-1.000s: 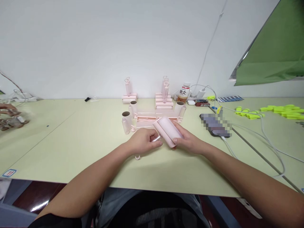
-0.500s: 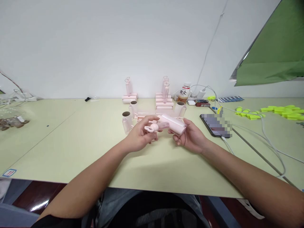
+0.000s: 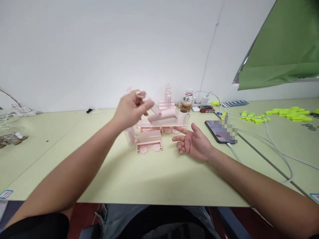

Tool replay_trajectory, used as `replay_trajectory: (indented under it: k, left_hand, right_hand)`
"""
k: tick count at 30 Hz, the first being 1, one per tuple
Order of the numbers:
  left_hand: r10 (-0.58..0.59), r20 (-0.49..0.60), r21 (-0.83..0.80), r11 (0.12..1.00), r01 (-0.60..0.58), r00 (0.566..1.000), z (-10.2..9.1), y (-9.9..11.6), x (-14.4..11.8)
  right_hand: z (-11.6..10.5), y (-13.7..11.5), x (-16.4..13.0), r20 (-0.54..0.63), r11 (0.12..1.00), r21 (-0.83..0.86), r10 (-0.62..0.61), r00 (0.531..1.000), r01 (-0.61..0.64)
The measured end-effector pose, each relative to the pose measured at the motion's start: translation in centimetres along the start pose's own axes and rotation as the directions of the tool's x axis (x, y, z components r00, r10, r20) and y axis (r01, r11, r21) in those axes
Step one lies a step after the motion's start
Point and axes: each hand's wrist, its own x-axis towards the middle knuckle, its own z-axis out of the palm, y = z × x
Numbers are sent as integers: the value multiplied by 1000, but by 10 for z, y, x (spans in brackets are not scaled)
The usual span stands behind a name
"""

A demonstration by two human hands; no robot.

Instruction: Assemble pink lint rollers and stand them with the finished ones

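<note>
- The left hand point(image 3: 131, 108) is raised above the pale green table point(image 3: 99, 159); its fingers are closed around the translucent pink handle of a pink lint roller point(image 3: 161, 116).
- The roller's pink cylindrical head is seen to the right of the left hand, held in the air over the cluster of parts, with its long axis running roughly left to right and slightly tilted.
- The handle is seen to slant up and to the left from the head into the left fist, so that the head lies on the far side of the fingers, toward the right hand.
- The right hand point(image 3: 193, 142) is shown low over the table, palm up, with its fingers spread and nothing held; it lies just below and to the right of the roller head, apart from it.
- Of the two hands, the left alone is in contact with the roller; the right is near but not touching.
- A pink rectangular plastic cover point(image 3: 149, 141) with two round discs along its near edge is seen on the table between the hands.
- Farther back, upright brown-cored paper rolls point(image 3: 183, 117) and a stack of finished pink rollers point(image 3: 167, 99) are shown.
- A dark smartphone point(image 3: 220, 131) on a white cable and an orange drink bottle point(image 3: 187, 99) are placed to the right.
</note>
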Motion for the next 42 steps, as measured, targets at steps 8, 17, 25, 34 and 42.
replay_trajectory:
  k: [8, 17, 25, 34, 42]
  left_hand:
    - [-205, -77, 171, 961, 215, 976, -16, -31, 113]
    - [-390, 3, 421, 836, 353, 921, 28, -90, 169]
    - [-519, 106, 549, 742, 385, 848, 55, -128, 204]
    - [-595, 101, 450, 742, 496, 798, 70, -148, 223]
    - [-604, 123, 495, 725, 478, 788, 61, -146, 219]
  right_hand:
    - [-6, 16, 2, 68, 990, -139, -19, 998, 29]
    - [-13, 31, 2, 198, 966, -257, 73, 977, -20]
    - [-16, 33, 3, 230, 968, -241, 132, 964, -76]
    - [-19, 35, 6, 252, 977, -190, 148, 956, -101]
    - [-19, 34, 4, 253, 970, -221, 154, 955, -98]
